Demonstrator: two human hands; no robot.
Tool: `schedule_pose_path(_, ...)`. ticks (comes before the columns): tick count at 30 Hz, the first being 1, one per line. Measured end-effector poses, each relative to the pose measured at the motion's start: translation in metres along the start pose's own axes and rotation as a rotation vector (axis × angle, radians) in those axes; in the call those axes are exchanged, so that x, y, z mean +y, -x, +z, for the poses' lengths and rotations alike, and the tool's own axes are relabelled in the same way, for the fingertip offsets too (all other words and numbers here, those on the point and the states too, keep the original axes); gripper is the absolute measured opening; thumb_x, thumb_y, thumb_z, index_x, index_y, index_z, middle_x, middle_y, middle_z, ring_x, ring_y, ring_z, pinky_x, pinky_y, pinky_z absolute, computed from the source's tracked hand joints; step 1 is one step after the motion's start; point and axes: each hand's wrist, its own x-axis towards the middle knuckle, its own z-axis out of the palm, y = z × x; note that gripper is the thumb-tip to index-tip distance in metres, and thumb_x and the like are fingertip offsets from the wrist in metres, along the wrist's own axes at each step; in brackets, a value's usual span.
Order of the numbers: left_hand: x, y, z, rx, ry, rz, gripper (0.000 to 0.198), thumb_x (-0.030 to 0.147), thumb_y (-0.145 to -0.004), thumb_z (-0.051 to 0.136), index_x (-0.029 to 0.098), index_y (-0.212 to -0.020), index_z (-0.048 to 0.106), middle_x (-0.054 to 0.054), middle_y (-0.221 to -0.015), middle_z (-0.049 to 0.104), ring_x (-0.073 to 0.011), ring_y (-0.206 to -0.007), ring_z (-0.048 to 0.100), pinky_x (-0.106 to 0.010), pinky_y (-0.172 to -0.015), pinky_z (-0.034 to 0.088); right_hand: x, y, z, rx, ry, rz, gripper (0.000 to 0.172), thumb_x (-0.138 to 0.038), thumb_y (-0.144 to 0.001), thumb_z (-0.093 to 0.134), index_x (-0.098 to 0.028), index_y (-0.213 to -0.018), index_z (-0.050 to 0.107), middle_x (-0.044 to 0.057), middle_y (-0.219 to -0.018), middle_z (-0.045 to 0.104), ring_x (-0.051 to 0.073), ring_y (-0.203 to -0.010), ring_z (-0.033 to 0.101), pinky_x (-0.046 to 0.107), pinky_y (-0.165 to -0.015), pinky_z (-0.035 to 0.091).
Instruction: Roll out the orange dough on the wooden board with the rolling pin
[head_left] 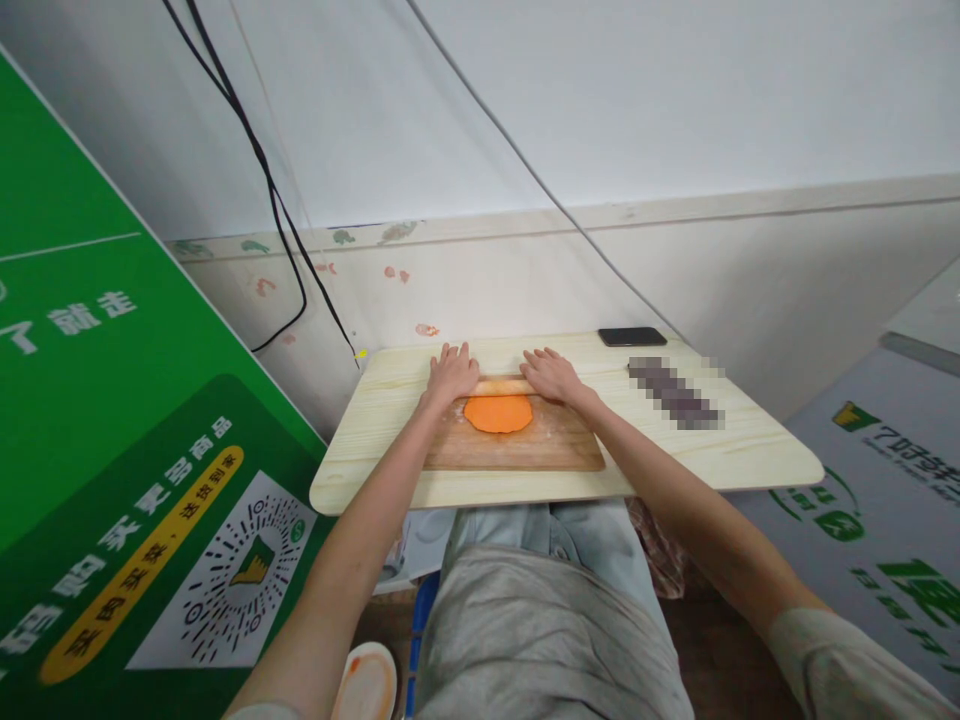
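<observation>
A wooden rolling pin (pixel 501 386) lies crosswise near the far edge of a wooden board (pixel 517 455). My left hand (pixel 452 375) rests on its left end and my right hand (pixel 551 376) on its right end, both with fingers stretched out forward. Just on my side of the pin, a flat orange sheet of dough (pixel 498 414) lies on the board, its far edge at the pin. Pale flour marks show on the wood around the dough.
The board is on a light wood-patterned table (pixel 360 440). A black phone (pixel 632 337) and a pixelated dark item (pixel 675 393) lie to the right. Cables hang along the wall behind. Below at left is a white plate (pixel 366 684) with orange smears.
</observation>
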Motion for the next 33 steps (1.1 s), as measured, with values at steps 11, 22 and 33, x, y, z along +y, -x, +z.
schedule_pose_path(11, 0.008, 0.034, -0.004, 0.037, -0.089, 0.031, 0.052, 0.031, -0.107, 0.032, 0.016, -0.15, 0.056, -0.019, -0.148, 0.066, -0.0339, -0.146, 0.051, -0.055, -0.117, 0.042, -0.01, 0.041, 0.007, 0.103, 0.126, -0.005, 0.064, -0.033, -0.11, 0.026, -0.012, -0.169, 0.036, 0.016, -0.174, 0.041, 0.035, -0.164, 0.029, 0.063, -0.131, 0.022)
schedule_pose_path(22, 0.009, 0.068, 0.003, 0.137, -0.143, 0.062, 0.055, 0.034, -0.111, 0.03, 0.014, -0.157, 0.053, -0.018, -0.15, 0.067, -0.0336, -0.149, 0.05, -0.052, -0.119, 0.041, -0.016, 0.07, 0.009, 0.159, 0.085, -0.012, 0.063, -0.029, -0.11, 0.022, -0.001, -0.162, 0.045, 0.02, -0.163, 0.055, 0.034, -0.156, 0.044, 0.053, -0.13, 0.028)
schedule_pose_path(33, 0.006, 0.112, 0.014, 0.25, -0.101, 0.14, 0.058, 0.038, -0.113, 0.027, 0.013, -0.159, 0.052, -0.016, -0.151, 0.066, -0.0345, -0.155, 0.046, -0.055, -0.128, 0.035, -0.024, 0.108, 0.011, 0.21, 0.052, -0.061, 0.062, -0.026, -0.109, 0.022, 0.003, -0.151, 0.058, 0.023, -0.164, 0.052, 0.032, -0.157, 0.044, 0.05, -0.132, 0.029)
